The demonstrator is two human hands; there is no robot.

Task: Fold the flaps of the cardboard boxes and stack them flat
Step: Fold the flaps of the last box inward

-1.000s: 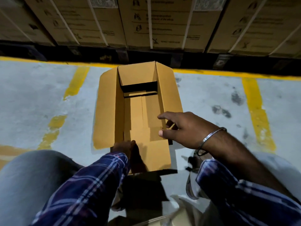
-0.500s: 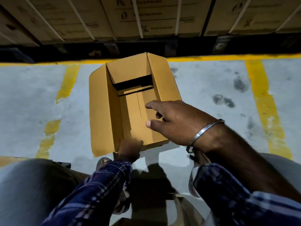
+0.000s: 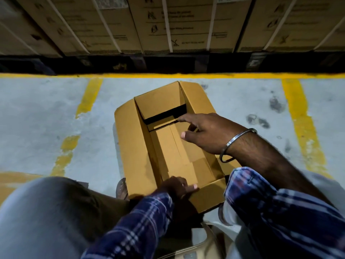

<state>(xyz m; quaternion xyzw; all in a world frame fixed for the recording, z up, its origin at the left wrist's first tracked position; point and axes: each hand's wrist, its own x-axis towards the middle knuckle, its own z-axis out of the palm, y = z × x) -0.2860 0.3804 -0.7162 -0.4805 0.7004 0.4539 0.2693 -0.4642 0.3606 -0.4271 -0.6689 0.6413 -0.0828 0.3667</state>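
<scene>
An open brown cardboard box stands on the concrete floor in front of me, its top flaps up and its bottom flaps lying inside. My left hand grips the near end flap at the box's front edge, fingers curled over it. My right hand hovers over the inside of the box near the right wall, fingers spread and relaxed, holding nothing. A metal bangle sits on that wrist.
A row of large strapped cartons on dark pallets lines the far side behind a yellow floor line. Yellow stripes mark the grey floor left and right. My knees frame the box; a pale cardboard piece lies below.
The box has come nearer to me and turned a little. My right hand has moved deeper over the box's inside. My left hand stays on the near flap, which now stands folded up.
</scene>
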